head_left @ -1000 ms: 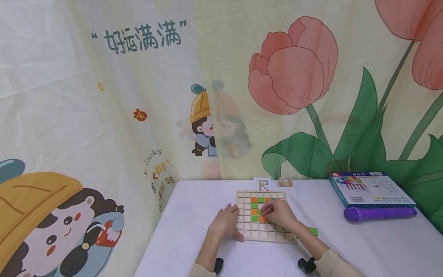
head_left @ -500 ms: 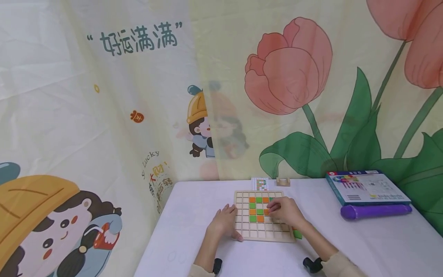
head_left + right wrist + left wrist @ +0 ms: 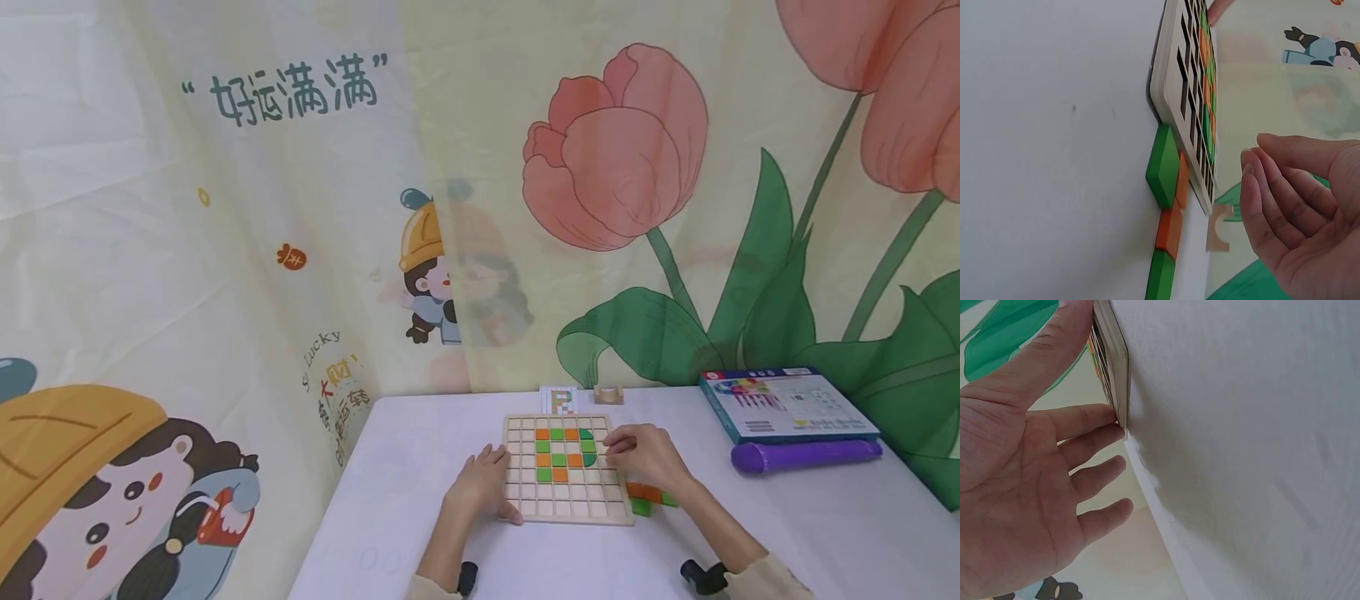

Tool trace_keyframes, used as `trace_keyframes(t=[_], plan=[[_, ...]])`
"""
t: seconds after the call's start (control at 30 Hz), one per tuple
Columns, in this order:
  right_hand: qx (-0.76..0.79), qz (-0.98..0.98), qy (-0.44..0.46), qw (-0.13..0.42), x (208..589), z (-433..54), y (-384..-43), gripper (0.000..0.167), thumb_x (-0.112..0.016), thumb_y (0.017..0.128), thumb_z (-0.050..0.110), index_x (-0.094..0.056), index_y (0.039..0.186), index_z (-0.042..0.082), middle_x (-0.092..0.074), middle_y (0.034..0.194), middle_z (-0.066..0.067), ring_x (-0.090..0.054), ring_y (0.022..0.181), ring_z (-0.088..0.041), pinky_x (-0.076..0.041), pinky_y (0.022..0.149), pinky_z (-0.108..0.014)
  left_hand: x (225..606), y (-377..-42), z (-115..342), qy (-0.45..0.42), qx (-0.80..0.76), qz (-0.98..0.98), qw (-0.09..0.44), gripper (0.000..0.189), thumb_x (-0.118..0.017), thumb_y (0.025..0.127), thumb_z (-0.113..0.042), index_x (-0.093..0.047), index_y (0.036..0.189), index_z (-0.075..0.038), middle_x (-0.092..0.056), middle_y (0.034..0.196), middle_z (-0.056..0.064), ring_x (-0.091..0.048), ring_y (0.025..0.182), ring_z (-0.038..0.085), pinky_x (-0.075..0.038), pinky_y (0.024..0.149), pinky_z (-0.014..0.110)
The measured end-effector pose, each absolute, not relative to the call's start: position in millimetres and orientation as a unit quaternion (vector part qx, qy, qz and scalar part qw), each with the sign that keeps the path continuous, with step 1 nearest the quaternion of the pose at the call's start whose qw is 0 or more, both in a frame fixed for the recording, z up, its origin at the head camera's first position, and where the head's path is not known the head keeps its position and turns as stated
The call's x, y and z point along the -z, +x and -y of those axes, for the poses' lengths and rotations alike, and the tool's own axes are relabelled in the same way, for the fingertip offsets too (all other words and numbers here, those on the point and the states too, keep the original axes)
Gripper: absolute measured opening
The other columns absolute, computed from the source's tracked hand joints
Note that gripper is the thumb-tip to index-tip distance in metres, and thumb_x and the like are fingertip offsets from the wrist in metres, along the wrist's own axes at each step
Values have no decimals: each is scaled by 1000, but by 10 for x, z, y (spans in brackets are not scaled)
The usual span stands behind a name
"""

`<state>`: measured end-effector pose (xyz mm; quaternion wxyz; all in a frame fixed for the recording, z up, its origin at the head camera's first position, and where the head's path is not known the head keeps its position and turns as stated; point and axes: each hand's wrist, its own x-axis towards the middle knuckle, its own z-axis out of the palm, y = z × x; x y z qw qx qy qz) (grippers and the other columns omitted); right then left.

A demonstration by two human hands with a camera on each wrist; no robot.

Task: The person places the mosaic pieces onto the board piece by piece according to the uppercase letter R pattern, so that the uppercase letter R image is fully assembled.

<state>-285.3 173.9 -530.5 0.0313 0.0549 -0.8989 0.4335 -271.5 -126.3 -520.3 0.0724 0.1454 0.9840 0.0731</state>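
Nearest the person, the left hand (image 3: 480,485) lies flat at the left edge of the pale wooden grid board (image 3: 564,505), its fingers (image 3: 1094,453) straight and slightly spread, tips touching the board's side and the thumb laid along it. That brace is worth holding, I judge, so the board does not slide on the white table (image 3: 390,467) while tiles are fitted.

The right hand (image 3: 647,457) hovers over the board's right edge, beside the filled cells. In the right wrist view its fingers (image 3: 1272,206) are gently curved and close together, with nothing visible between them; whether a tile sits deeper in the palm cannot be told.

Just right of the board, touching its side, lies a short row of loose green and orange square tiles (image 3: 1166,206). For a clean placement the next tile would best be taken by its edges from this row and lowered level into its cell, not dragged across the tiles already set.

On the board, the orange and green tiles already placed (image 3: 561,454) fill a block of cells in its upper middle. Beyond the board stands a small pattern card (image 3: 562,401), worth checking against for colour before each tile goes down, with a small wooden card stand (image 3: 608,394) next to it.
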Motion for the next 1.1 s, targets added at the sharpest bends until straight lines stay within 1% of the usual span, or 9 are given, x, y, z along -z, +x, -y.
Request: trace_keyframes(t=[0.1, 0.23, 0.33, 0.47, 0.6, 0.7, 0.9, 1.1], plan=[[-433, 899, 60, 30, 5242, -1808, -2805, 18, -81, 88, 5, -77, 106, 4, -71, 83, 2, -66, 79, -15, -58, 70, -22, 5202, -2709, 1272, 145, -74, -984, 73, 112, -100, 59, -46, -52, 151, -2, -48, 159, 12, -37, 152, 32, -34, 123, 52], [-409, 910, 59, 30, 5252, -1911, -2796, 17, -82, 88, 6, -77, 104, 5, -72, 83, 3, -67, 79, -14, -60, 72, -26, 5219, -2701, 1284, 142, -79, -984, 77, 112, -100, 60, -46, -52, 151, -2, -48, 160, 12, -36, 153, 33, -34, 123, 53], [-394, 918, 46, 24, 5289, -1997, -2799, 18, -83, 87, 8, -77, 103, 7, -72, 82, 3, -66, 78, -14, -60, 71, -28, 5228, -2702, 1289, 141, -82, -984, 77, 112, -100, 60, -46, -52, 151, -2, -48, 159, 13, -36, 153, 33, -33, 124, 53], [-386, 922, 35, -1, 5330, -2139, -2776, 22, -86, 85, 11, -77, 105, 7, -72, 84, 3, -66, 80, -15, -60, 72, -30, 5221, -2692, 1282, 142, -84, -984, 74, 111, -100, 59, -45, -53, 149, -1, -49, 158, 13, -37, 152, 34, -34, 123, 54], [-375, 925, 48, -31, 5363, -2299, -2737, 30, -89, 81, 10, -76, 108, 5, -73, 89, 2, -67, 84, -17, -62, 79, -36, 5219, -2693, 1279, 144, -88, -983, 75, 110, -100, 60, -44, -53, 150, -1, -48, 159, 13, -36, 153, 34, -34, 123, 54], [-372, 925, 49, -55, 5383, -2396, -2697, 35, -91, 77, 8, -76, 108, 4, -74, 92, 1, -68, 86, -17, -63, 82, -40, 5226, -2707, 1286, 147, -87, -982, 77, 111, -99, 61, -45, -52, 151, -1, -47, 160, 13, -35, 153, 34, -33, 124, 54], [-372, 923, 39, -89, 5396, -2473, -2645, 43, -94, 70, 5, -75, 109, 4, -72, 92, 1, -65, 86, -17, -61, 80, -39, 5230, -2730, 1311, 150, -78, -983, 77, 111, -99, 62, -47, -51, 151, -2, -47, 161, 13, -36, 153, 34, -33, 124, 53], [-353, 930, 32, -98, 5421, -2493, -2601, 40, -92, 71, 1, -75, 108, 6, -70, 90, 1, -62, 84, -17, -61, 80, -39, 5238, -2737, 1298, 158, -74, -981, 80, 111, -99, 62, -47, -51, 151, -1, -47, 161, 13, -37, 152, 34, -34, 123, 53]])
